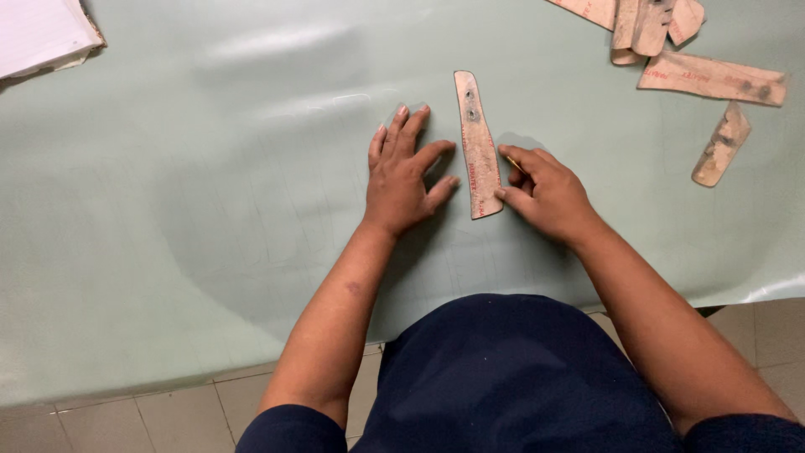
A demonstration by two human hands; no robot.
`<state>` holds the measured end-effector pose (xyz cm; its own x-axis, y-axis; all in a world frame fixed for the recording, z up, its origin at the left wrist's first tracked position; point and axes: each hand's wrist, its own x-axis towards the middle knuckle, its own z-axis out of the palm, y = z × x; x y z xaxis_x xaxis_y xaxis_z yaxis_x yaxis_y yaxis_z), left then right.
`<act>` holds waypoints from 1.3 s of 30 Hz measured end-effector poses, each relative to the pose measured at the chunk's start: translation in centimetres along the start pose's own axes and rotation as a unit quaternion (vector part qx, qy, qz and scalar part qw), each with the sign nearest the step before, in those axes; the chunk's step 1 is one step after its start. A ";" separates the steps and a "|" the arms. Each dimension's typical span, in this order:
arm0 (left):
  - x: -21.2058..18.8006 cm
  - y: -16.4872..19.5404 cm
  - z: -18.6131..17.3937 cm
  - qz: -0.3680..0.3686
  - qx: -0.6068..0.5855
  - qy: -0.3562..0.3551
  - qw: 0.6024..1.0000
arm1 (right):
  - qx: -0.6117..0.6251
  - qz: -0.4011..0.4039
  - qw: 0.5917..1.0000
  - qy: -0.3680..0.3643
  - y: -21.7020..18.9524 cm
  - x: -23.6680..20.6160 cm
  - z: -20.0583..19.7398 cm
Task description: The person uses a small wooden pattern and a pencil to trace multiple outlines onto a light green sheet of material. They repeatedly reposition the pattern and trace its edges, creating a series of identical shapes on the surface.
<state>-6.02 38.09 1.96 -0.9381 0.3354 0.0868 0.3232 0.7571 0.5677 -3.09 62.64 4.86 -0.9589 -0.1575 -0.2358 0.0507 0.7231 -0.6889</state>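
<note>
At far left I see white sheets (38, 33) on the pale green tabletop (184, 210). My left hand (402, 172) lies flat, fingers spread, beside the tan template (478, 147). My right hand (549, 193) pinches a thin pen (514, 164); I judge tracing comes next, needing a steady template. More tan pieces (713, 77) lie far right.

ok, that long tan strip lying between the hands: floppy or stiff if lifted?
The long tan cardboard-like strip lies dead flat and thin, so probably light and fairly stiff, bending only slightly. On the smooth pale green sheet it would likely slide, not roll.
</note>
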 end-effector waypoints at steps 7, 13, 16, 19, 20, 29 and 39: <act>0.3 1.6 -0.3 -0.022 0.015 -0.021 0.999 | -0.023 0.034 0.999 -0.032 -0.8 0.0 -0.3; 0.1 1.9 0.2 -0.041 0.012 -0.028 0.999 | -0.024 0.034 0.999 -0.031 -1.0 -0.2 -0.4; -0.2 1.6 0.4 -0.027 0.010 -0.013 1.000 | -0.023 0.037 0.999 -0.032 -1.1 -0.2 -0.3; -0.5 1.4 0.7 -0.014 0.016 0.005 1.000 | -0.024 0.034 0.999 -0.029 -1.1 -0.4 -0.3; -0.6 1.3 0.9 -0.009 0.020 0.011 1.000 | -0.026 0.028 0.999 -0.026 -1.1 -0.4 -0.3; -0.8 1.0 1.2 0.006 0.026 0.013 1.000 | -0.044 0.021 0.999 -0.022 -0.7 -0.3 0.0; -0.9 1.1 1.0 0.003 0.039 -0.001 0.999 | -0.043 0.047 0.997 -0.037 -1.3 -0.4 -0.1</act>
<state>-4.72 39.22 1.66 -0.9360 0.3408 0.0875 0.3370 0.7965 0.5020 -2.80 61.86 5.95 -0.9278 -0.1340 -0.3483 0.1114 0.7913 -0.6012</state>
